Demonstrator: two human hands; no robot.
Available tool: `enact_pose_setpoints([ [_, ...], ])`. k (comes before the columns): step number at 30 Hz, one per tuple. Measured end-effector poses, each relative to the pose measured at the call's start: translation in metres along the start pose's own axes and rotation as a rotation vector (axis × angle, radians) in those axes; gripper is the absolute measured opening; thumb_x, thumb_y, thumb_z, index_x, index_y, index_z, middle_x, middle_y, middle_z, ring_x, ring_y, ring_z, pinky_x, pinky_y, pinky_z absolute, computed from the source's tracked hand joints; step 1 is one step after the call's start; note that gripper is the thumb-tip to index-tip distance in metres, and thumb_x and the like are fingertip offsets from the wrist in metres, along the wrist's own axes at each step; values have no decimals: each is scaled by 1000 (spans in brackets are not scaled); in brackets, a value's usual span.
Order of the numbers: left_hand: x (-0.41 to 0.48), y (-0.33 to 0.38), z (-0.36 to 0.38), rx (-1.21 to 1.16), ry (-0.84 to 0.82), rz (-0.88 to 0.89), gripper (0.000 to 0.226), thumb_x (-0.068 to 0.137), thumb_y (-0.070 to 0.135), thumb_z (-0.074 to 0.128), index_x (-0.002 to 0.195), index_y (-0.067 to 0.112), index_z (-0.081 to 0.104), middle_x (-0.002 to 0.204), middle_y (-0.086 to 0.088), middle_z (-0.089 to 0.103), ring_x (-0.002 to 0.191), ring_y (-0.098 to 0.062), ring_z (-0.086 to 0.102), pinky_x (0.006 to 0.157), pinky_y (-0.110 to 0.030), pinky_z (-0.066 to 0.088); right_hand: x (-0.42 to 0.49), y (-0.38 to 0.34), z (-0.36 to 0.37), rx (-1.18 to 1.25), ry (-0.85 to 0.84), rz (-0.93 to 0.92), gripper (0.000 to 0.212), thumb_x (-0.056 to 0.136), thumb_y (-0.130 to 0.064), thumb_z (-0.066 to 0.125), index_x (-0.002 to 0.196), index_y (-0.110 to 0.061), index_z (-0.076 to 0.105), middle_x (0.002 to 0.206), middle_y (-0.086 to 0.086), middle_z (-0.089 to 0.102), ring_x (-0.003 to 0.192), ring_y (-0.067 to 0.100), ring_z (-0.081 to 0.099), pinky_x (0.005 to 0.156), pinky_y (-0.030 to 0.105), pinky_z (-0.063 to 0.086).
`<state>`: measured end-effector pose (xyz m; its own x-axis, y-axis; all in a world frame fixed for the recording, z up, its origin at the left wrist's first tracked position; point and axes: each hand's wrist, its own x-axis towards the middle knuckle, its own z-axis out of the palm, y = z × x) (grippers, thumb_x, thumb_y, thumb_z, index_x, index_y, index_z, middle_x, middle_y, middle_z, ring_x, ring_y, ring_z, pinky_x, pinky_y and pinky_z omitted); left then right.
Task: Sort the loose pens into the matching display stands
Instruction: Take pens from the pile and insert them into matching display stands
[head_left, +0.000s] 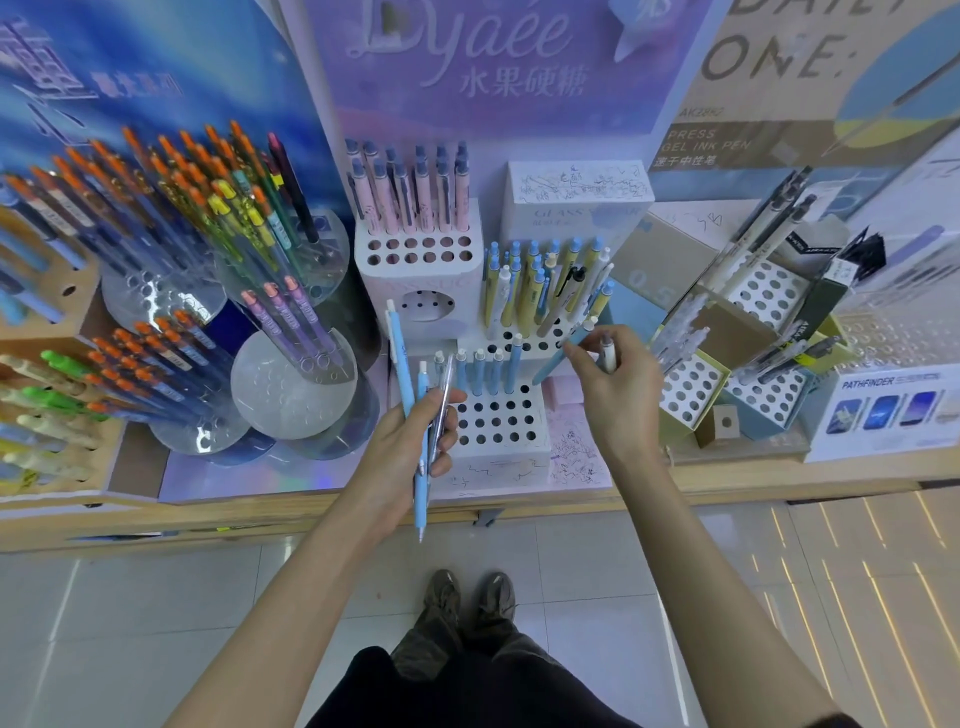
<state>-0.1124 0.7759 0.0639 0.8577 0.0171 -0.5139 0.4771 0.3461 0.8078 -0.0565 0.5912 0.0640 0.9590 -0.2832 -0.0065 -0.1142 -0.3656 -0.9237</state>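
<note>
Pale floor tiles lie nearest. Over the desk edge, the left grip clasps several blue pens, count unclear. At 1 o'clock the right grip pinches a blue pen above the white stand, with a white pen half-hidden in its curled fingers.

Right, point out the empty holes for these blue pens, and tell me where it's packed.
Most room: the front white stand, bare holes in front of its row of blue pens. Also two empty rows on the back stand, below the pink pens. Crowded: the yellow and blue pens, next to the right hand.
</note>
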Motion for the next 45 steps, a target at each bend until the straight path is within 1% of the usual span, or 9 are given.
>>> enact_pose_setpoints([
  [12, 1, -4, -9, 40, 39, 58, 19, 98, 22, 47, 100, 11, 63, 71, 3, 50, 62, -9, 45, 46, -20, 35, 2, 21, 10, -8, -11, -15, 8, 88, -16, 66, 87, -15, 58, 81, -6, 59, 71, 7, 51, 61, 11, 37],
  [19, 4, -3, -12, 25, 49, 67, 19, 99, 22, 47, 99, 10, 62, 73, 1, 49, 63, -11, 44, 45, -19, 35, 1, 21, 22, -147, -114, -184, 12, 90, -15, 65, 96, -5, 61, 86, -8, 59, 72, 7, 51, 65, 16, 35],
  [23, 4, 0, -12, 29, 65, 78, 19, 99, 21, 46, 101, 10, 61, 74, 0, 49, 63, -11, 43, 45, -20, 34, -5, 34, 27, -121, -115, -116, 11, 90, -14, 64, 95, -6, 59, 82, -8, 56, 64, 0, 49, 63, 18, 36],
  [29, 6, 5, -11, 19, 89, 92, 16, 98, 20, 47, 93, 15, 61, 71, 2, 50, 61, -10, 43, 43, -19, 33, 0, 38, 34, -236, -148, -86, 14, 91, -20, 64, 94, -10, 55, 81, -11, 53, 63, 10, 45, 63, 30, 37],
  [36, 9, 6, -9, 32, 80, 92, 17, 99, 21, 47, 94, 15, 62, 73, 1, 50, 61, -10, 43, 45, -19, 34, 5, 38, 29, -398, -210, -125, 21, 93, -23, 60, 107, -6, 60, 87, -6, 58, 55, 5, 42, 55, 24, 29],
  [39, 9, 6, -10, 26, 73, 95, 17, 98, 21, 47, 95, 15, 62, 73, 1, 50, 61, -10, 43, 44, -19, 34, 4, 30, 25, -380, -240, -123, 29, 93, -24, 61, 119, -11, 59, 106, 0, 62, 81, 8, 58, 65, 19, 38],
  [41, 8, 5, -11, 15, 72, 103, 17, 98, 21, 47, 95, 15, 62, 71, 2, 50, 61, -10, 43, 45, -20, 33, 2, 23, 24, -314, -211, -201, 38, 90, -26, 64, 126, -16, 57, 120, -3, 56, 99, 5, 53, 77, 26, 44],
  [43, 7, 6, -12, 18, 78, 105, 17, 99, 20, 47, 94, 15, 62, 70, 3, 50, 61, -10, 42, 46, -20, 33, 4, 15, 25, -303, -229, -302, 40, 91, -24, 64, 129, -19, 56, 121, -8, 53, 99, -5, 46, 77, 22, 41],
  [45, 6, 5, -13, 26, 82, 105, 17, 99, 20, 46, 95, 15, 62, 71, 2, 49, 61, -11, 42, 46, -20, 32, 10, 11, 29, -345, -289, -334, 34, 93, -22, 60, 127, -18, 59, 120, -8, 57, 101, 0, 51, 76, 22, 41],
])
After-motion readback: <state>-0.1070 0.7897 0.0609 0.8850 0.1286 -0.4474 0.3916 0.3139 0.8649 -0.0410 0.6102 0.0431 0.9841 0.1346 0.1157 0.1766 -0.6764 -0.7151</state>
